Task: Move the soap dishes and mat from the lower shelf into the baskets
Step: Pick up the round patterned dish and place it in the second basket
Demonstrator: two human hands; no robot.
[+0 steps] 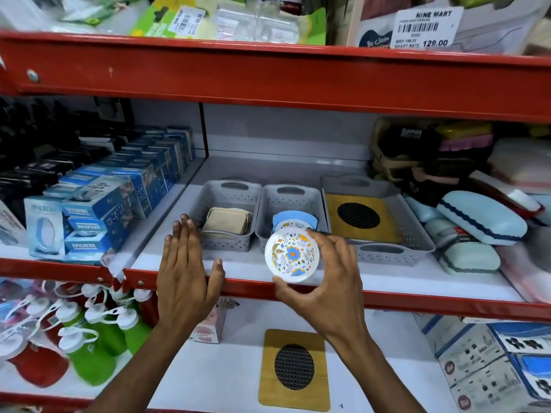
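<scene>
My right hand (331, 281) grips a round white soap dish with a blue and orange flower print (292, 254), held just in front of the middle grey basket (268, 204). That basket holds a similar printed dish (293, 225) and a blue one behind it. The left grey basket (208, 201) holds beige square pieces (226, 223). The right grey basket (417, 234) holds a bamboo mat with a black mesh circle (357, 217). A second such mat (295, 368) lies flat on the lower shelf. My left hand (185, 269) rests open, palm down, on the red shelf edge.
Blue boxes (98, 210) stand left of the baskets. Light blue soap cases (480, 222) pile up at the right. On the lower shelf are green and red bottles with white caps (89, 332) at left and printed boxes (489, 362) at right. A red beam (268, 76) runs overhead.
</scene>
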